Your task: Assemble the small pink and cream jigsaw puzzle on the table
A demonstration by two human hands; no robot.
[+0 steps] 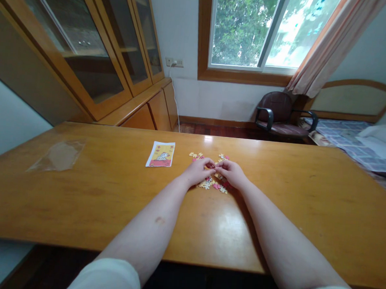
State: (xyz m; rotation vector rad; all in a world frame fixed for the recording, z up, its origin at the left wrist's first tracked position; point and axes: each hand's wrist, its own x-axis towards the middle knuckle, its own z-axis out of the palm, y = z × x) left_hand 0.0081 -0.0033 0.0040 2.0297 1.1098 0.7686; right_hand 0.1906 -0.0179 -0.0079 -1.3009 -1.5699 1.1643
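Note:
Small jigsaw puzzle pieces (206, 184) in yellow, pink and white lie in a loose heap on the wooden table (117, 201). Over the heap, my left hand (198, 170) and my right hand (232, 173) meet fingertip to fingertip. Both hands have their fingers pinched together around something small and reddish, probably a puzzle piece, mostly hidden by the fingers. More pieces show beyond and below the hands. To the left of the heap lies a picture card (161, 155) with a white cartoon animal on yellow and pink.
A clear plastic bag (60, 155) lies flat at the table's left. Behind the table stand a glass-door cabinet (121, 40), a brown armchair (276, 112) and a bed (353, 137). A white cord (174, 95) hangs from the wall outlet.

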